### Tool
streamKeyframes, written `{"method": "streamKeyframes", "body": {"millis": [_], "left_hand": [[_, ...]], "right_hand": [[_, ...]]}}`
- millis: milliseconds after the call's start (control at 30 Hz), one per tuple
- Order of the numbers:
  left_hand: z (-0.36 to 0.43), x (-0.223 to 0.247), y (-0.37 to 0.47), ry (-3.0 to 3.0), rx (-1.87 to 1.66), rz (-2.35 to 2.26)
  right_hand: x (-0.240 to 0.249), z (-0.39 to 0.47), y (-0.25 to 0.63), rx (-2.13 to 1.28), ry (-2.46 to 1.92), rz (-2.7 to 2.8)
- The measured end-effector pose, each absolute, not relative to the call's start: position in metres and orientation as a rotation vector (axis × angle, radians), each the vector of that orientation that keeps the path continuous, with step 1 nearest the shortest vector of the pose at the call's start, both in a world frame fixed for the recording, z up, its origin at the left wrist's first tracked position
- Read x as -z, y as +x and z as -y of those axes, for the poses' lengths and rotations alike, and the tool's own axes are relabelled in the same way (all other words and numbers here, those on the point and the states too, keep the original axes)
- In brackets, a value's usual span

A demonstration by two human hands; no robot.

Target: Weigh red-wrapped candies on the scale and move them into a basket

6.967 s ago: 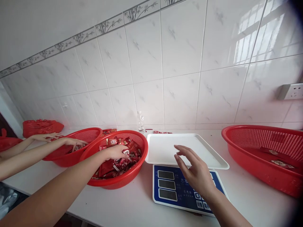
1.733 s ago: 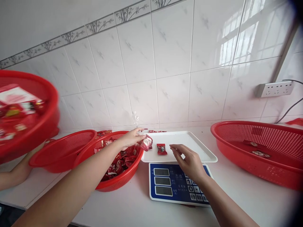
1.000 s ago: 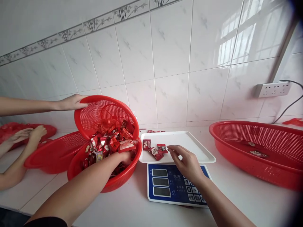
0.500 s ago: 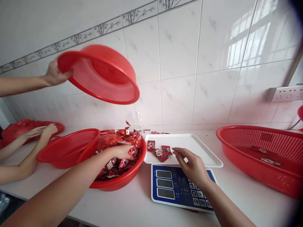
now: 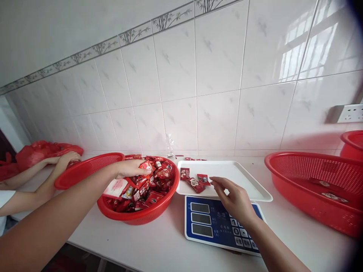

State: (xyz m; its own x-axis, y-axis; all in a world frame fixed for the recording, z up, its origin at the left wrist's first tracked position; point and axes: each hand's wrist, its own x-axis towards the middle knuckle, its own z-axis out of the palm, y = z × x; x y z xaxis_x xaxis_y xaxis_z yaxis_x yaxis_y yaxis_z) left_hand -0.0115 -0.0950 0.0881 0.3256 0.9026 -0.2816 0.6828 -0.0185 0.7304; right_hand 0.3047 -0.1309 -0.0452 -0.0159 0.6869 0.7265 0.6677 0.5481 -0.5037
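Note:
My left hand (image 5: 132, 169) is over a round red basket (image 5: 138, 219) heaped with red-wrapped snack packets (image 5: 154, 198). Its fingers are closed round a red snack packet (image 5: 145, 166), partly hidden by the hand. To the right, my right hand (image 5: 235, 200) is above a scale's blue panel (image 5: 221, 223). Thumb and forefinger pinch at the edge of a small red packet (image 5: 203, 180) on the white tray (image 5: 227, 170). Two more packets lie beside it, one maroon (image 5: 195, 186) and one dark red (image 5: 185, 173).
A second red basket (image 5: 96, 166) stands left, near another person's hands (image 5: 69, 158) and a red plastic bag (image 5: 42, 151). On the right is a large red basket (image 5: 300, 200) with a few packets inside. A clear plastic object (image 5: 170, 146) stands by the wall.
The tilted red basket held up by another person's hand has gone from above the heap. My left hand has moved up and left from inside the basket; my right hand stays at the small packet.

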Motion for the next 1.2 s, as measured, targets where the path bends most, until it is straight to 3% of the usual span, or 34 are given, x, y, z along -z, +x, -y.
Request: {"method": "streamKeyframes", "body": {"millis": [600, 900, 1200], "left_hand": [[0.068, -0.080, -0.003, 1.919, -0.372, -1.507], [0.060, -0.056, 0.082, 2.171, -0.392, -1.165], [0.064, -0.025, 0.145, 2.536, 0.224, -1.425]], "right_hand": [[0.043, 0.132, 0.306, -0.034, -1.134, 1.708], [0.044, 0.130, 0.306, -0.007, -1.171, 1.703], [0.042, 0.128, 0.309, 0.127, -1.447, 1.803]]}}
